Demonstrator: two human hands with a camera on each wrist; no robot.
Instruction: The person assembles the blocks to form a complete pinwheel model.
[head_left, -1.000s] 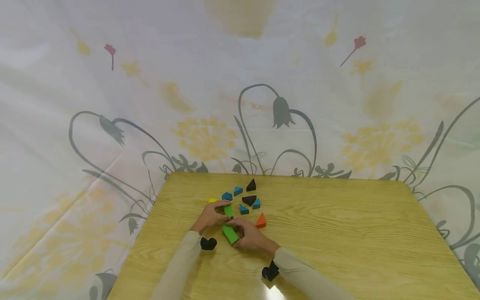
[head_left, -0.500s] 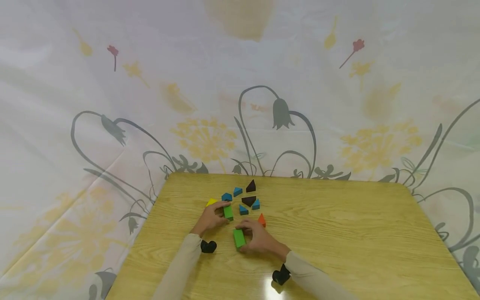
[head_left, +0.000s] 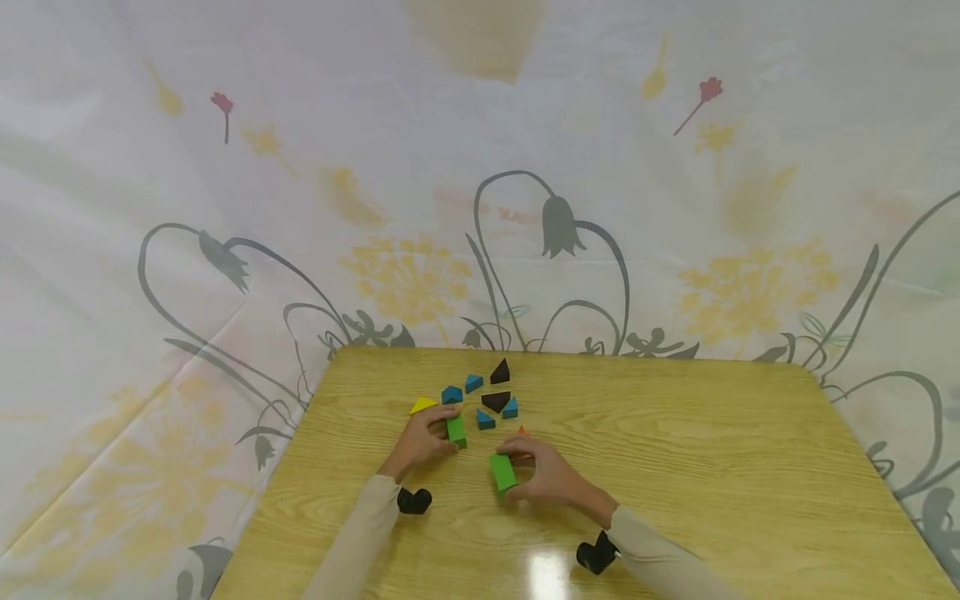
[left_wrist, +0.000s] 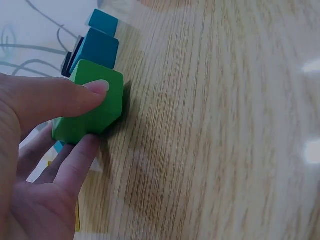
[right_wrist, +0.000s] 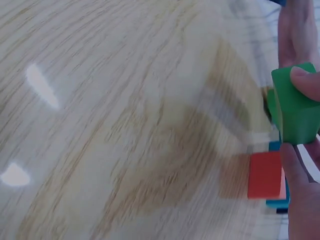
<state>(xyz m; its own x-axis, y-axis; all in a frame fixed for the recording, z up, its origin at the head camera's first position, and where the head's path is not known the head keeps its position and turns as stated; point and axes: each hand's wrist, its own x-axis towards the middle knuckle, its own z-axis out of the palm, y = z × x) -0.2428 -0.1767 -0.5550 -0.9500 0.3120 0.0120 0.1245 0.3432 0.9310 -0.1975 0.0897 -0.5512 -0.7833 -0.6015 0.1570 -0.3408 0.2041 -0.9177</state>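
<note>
My left hand [head_left: 420, 442] pinches a green block [head_left: 456, 429] between thumb and fingers, low over the wooden table. In the left wrist view the thumb presses the near face of this green block [left_wrist: 100, 107], which has slanted corners. To the right, my right hand [head_left: 553, 477] holds a second green block [head_left: 503, 472] by its two ends. From the right wrist this block [right_wrist: 295, 112] appears raised above the tabletop, thumb on one side and a finger on the other. Behind the right hand's fingers, a red-orange block [right_wrist: 265, 175] is mostly hidden in the head view.
A yellow block [head_left: 423, 405] lies beyond the left hand. Several blue blocks [head_left: 452, 394] and dark blocks [head_left: 496, 402] lie scattered behind the green ones. The table [head_left: 712, 467] extends widely to the right, up to a flower-printed cloth [head_left: 637, 167] at its back edge.
My right hand has carried its green block rightward, away from the left hand's block, now covering most of the red-orange block. The left hand has stayed nearly in place.
</note>
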